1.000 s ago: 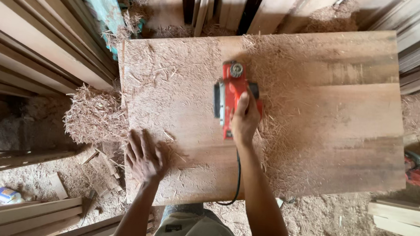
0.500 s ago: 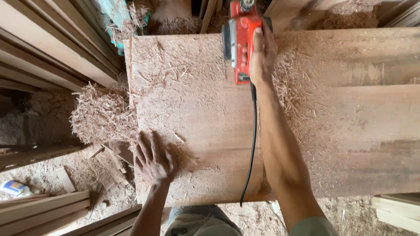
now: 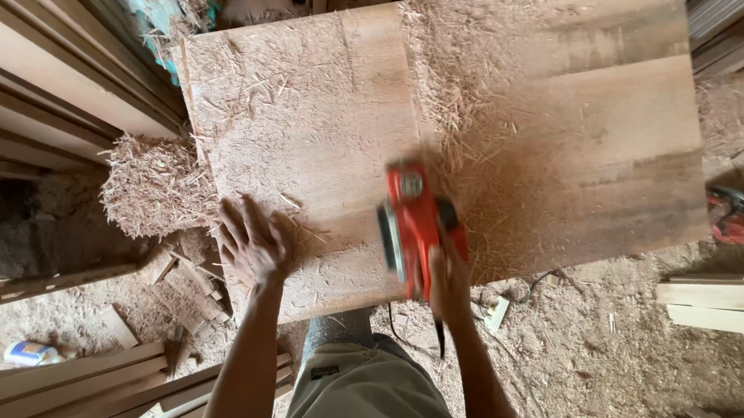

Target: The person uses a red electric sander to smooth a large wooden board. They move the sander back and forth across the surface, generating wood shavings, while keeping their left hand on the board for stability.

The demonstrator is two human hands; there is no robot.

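Since half a second ago, planer [image 3: 412, 222] pulled back from far edge of board to near edge; left hand unchanged in place.

Board [image 3: 568, 144]: wide, reddish-brown, fills most of the view, lies flat, near edge close to the person's waist. Left half strewn with shavings; a cleaner, darker strip runs down the middle toward the planer.

Stacked planks [image 3: 40, 81] lean along the left, close beside board's left edge. More planks [image 3: 723, 303] lie on the floor to the right, apart from the board.

Shavings heap [image 3: 151, 187] sits off board's left edge, between stack and left hand. Floor all sawdust and offcuts.

Planer: red, blurred, on board near its front edge, right of centre. Black cord [image 3: 394, 324] drops from its rear, down past the board edge.

Right hand [image 3: 447, 280]: closed round planer's rear handle, fingers wrapped.

Left hand [image 3: 253, 243]: flat, fingers spread, pressed on board's near left corner, holding nothing.

Small red tool [image 3: 731, 217] on floor beyond board's right edge, well apart from both hands. Small can [image 3: 30, 353] lies on floor, lower left.
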